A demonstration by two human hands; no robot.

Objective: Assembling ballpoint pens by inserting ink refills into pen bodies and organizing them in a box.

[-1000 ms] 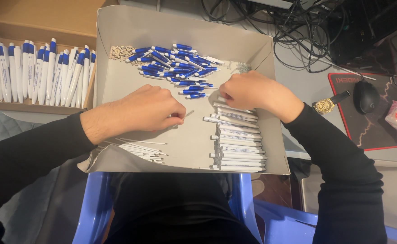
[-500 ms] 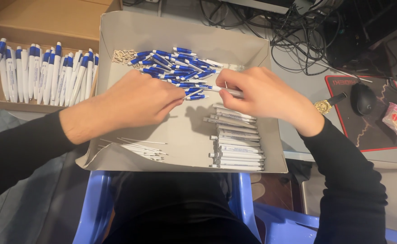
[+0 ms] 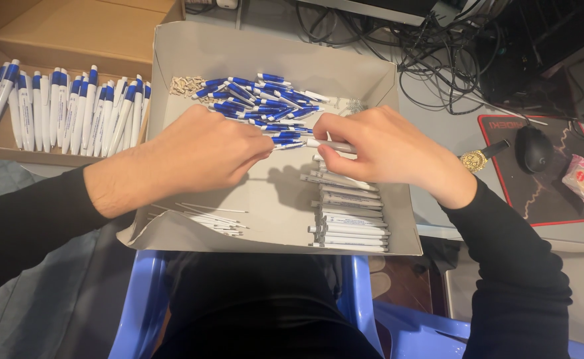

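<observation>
right hand [image 3: 385,149]: pinching a white pen barrel [image 3: 335,145]
left hand [image 3: 202,149]: fingers bunched, can't tell what's in them
tray [image 3: 272,199]: blue clips [image 3: 259,103] far, white barrels [image 3: 352,223] near right

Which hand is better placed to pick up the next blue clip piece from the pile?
Left. The left hand has its fingertips at the edge of the blue parts pile, seemingly free, while the right hand already pinches a white pen barrel.

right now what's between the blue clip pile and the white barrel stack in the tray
In the head view, the right hand lies between the blue clips and the barrel stack, pinching one white barrel; the left hand meets it.
</observation>
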